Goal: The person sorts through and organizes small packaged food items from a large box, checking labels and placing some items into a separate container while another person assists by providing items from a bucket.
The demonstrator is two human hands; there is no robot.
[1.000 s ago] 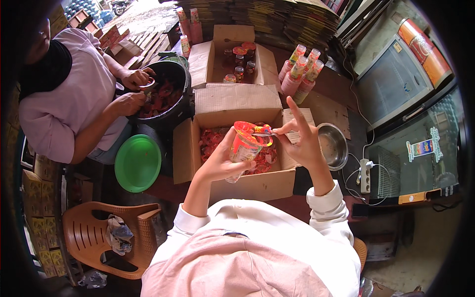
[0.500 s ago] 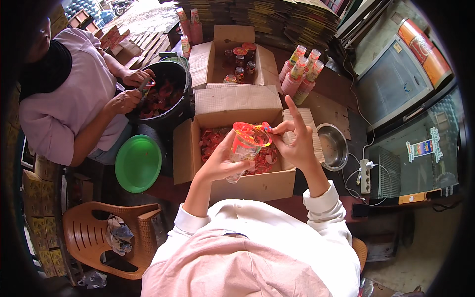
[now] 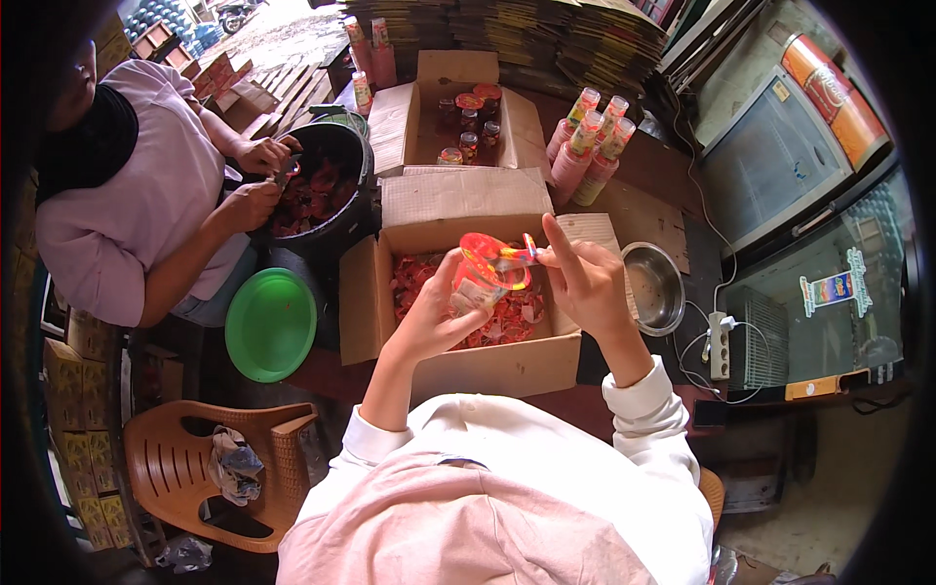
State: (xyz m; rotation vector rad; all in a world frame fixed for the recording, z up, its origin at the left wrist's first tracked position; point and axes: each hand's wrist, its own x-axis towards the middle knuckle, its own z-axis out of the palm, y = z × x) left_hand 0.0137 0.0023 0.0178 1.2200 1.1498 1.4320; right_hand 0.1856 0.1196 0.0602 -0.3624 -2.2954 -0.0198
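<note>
My left hand point(image 3: 434, 317) grips a clear printed plastic cup point(image 3: 475, 290) with a red rim and lid, held over an open cardboard box point(image 3: 458, 366) full of red scraps point(image 3: 414, 278). My right hand point(image 3: 590, 297) pinches a colourful red-and-blue lid piece point(image 3: 522, 255) at the cup's rim, its index finger raised. Whether that piece is torn from the cup is too small to tell.
At left, a co-worker point(image 3: 146, 224) works over a black bucket point(image 3: 336, 219) of scraps beside a green basin point(image 3: 268, 356). Around are a box of jars point(image 3: 395, 127), stacked cups point(image 3: 595, 161), a steel bowl point(image 3: 658, 283), a power strip point(image 3: 720, 346) and a plastic chair point(image 3: 171, 458).
The cup's top has shifted slightly upward. My right index finger has lowered from its more upright position, and the piece in that hand stands more upright at the rim. The co-worker's hands have shifted slightly.
</note>
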